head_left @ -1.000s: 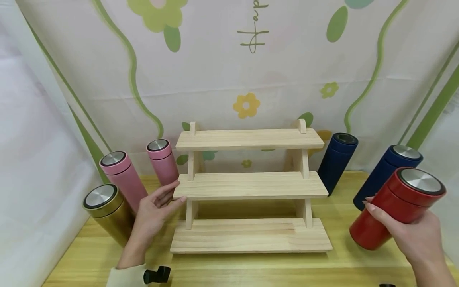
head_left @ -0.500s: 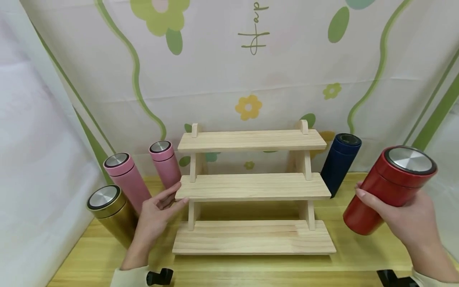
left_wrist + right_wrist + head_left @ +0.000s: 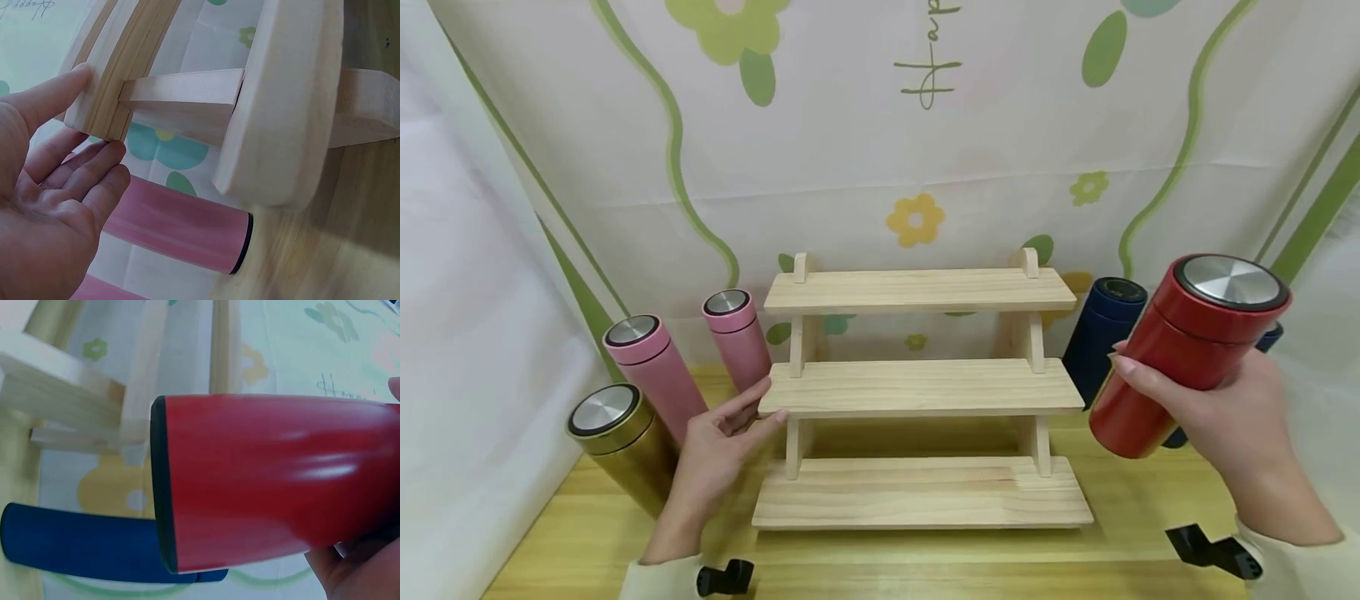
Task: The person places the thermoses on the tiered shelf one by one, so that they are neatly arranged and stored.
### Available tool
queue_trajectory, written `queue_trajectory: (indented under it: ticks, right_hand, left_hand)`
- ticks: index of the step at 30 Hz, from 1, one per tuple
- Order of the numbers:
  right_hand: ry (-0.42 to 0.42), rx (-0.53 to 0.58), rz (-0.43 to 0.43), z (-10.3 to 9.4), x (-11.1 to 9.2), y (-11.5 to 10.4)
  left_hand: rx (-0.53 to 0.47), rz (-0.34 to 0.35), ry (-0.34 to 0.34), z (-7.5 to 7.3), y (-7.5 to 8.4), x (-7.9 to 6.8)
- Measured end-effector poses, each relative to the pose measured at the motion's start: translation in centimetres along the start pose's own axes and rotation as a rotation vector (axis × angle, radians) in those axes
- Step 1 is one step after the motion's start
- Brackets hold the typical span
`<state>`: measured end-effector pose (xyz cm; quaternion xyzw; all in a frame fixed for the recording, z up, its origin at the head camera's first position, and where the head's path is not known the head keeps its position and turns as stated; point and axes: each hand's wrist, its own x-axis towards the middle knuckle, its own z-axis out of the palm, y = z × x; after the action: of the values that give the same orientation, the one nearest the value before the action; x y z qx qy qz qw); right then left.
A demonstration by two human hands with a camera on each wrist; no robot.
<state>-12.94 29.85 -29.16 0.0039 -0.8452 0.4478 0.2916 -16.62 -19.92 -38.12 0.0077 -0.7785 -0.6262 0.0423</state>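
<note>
My right hand (image 3: 1251, 429) grips a red thermos bottle (image 3: 1180, 358) with a steel-topped lid, lifted above the table and tilted, to the right of the wooden stand. Its black-edged base (image 3: 164, 484) points toward the stand in the right wrist view. My left hand (image 3: 718, 454) holds the left end of the middle shelf of the three-tier wooden display stand (image 3: 921, 387). In the left wrist view, the thumb lies on the shelf's face and the fingertips (image 3: 114, 150) meet its end. All three shelves are bare.
Two pink thermos bottles (image 3: 658, 375) and a gold one (image 3: 628, 446) stand left of the stand on the wooden table (image 3: 925, 571). Right of it are a dark blue bottle (image 3: 1097, 337) and another blue one mostly hidden behind the red bottle. A flowered cloth (image 3: 835, 158) hangs behind.
My right hand has raised the red thermos bottle and carried it leftward, toward the stand, so it now overlaps the blue bottles. My left hand stays on the middle shelf.
</note>
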Motion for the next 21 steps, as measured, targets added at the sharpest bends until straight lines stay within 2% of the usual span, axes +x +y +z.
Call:
queue_trajectory:
  ticks: [6, 9, 16, 21]
  right_hand:
    - [-0.002, 0.047, -0.025, 0.6, 0.9, -1.7]
    - [-0.019, 0.038, 0.000, 0.8, 1.5, -2.6]
    - [-0.094, 0.097, 0.049, 1.6, 3.1, -4.2]
    - [-0.101, 0.099, 0.059, 2.4, 4.1, -4.7]
  left_hand:
    - [0.023, 0.010, -0.010, -0.3, 0.0, 0.1]
    - [0.022, 0.008, -0.008, -0.3, 0.0, 0.1]
    - [0.009, -0.004, -0.005, -0.4, -0.1, 0.0]
    - [0.010, -0.003, -0.005, -0.4, -0.2, 0.0]
